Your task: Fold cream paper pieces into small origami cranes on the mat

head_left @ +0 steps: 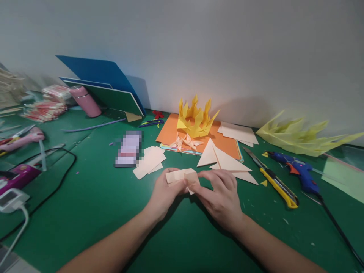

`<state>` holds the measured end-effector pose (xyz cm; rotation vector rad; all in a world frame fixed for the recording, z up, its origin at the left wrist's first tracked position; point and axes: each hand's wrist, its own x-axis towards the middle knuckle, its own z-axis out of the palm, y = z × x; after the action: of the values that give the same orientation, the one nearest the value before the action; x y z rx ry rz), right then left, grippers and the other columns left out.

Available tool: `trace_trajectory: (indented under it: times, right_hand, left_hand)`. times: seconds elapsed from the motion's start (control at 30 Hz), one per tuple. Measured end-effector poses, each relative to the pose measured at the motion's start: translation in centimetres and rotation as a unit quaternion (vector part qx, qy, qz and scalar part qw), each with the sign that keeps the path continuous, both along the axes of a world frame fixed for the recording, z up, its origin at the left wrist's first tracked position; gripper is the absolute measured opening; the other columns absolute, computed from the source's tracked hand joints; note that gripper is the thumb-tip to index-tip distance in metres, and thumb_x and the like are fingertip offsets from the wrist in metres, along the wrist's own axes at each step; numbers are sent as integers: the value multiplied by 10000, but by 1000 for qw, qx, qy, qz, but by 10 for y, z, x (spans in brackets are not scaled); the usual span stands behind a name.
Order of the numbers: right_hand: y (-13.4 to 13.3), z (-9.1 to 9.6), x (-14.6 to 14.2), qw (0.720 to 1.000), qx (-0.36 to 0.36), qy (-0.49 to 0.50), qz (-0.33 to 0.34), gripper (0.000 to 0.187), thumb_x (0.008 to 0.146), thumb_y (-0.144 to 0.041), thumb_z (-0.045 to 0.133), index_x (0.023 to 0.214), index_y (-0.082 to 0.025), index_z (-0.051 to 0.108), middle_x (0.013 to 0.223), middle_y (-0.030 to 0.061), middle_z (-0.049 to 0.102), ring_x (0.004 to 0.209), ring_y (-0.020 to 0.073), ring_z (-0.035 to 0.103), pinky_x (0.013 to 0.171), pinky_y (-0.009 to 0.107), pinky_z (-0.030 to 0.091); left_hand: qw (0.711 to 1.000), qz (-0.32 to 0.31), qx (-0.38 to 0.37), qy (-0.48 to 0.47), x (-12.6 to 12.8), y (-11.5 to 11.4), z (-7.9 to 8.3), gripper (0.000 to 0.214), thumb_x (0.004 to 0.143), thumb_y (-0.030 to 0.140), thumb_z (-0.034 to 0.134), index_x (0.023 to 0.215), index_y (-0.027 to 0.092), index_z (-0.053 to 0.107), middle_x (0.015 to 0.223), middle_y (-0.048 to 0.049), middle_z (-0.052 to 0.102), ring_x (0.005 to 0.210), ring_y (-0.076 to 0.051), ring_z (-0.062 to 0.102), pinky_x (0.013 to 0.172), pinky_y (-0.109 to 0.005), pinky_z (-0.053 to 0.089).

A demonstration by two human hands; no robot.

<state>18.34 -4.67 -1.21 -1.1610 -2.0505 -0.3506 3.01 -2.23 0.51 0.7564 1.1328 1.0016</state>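
Both my hands meet at the middle of the green table [93,197], pinching a small folded piece of peach paper [182,176]. My left hand [164,193] grips its left side with curled fingers. My right hand [220,197] pinches its right end between thumb and fingers. Just behind the hands lie peach paper triangles [224,159] and a few peach paper squares [149,161].
A yellow utility knife [277,184] and a blue glue gun [298,172] lie to the right. Behind are an orange paper stack [170,132], yellow folded shapes [196,117], small peach folded figures [184,142]. Pink glue guns [21,138], black cable [57,182] and blue boards [105,81] occupy the left.
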Motion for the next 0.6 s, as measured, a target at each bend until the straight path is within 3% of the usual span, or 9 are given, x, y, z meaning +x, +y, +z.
trace_trajectory:
  times: [0.33,0.6]
  right_hand:
    - [0,-1,-3,1000,5,-6,-10,178,886,-201,502,786,-256,639,917,43,621,904,197,477,860,360,334]
    - [1,-2,-4,1000,4,-5,-7,177,850,-154,533,748,-262,628,911,33,612,912,196,482,879,362,327]
  left_hand:
    - [998,-7,29,52,-1,-1,0,300,577,204,684,797,176,482,588,69,520,503,-66,453,475,-171,364]
    - [998,-19,24,57,-2,1,0,331,560,197,700,809,186,483,613,64,512,516,-78,471,482,-180,377]
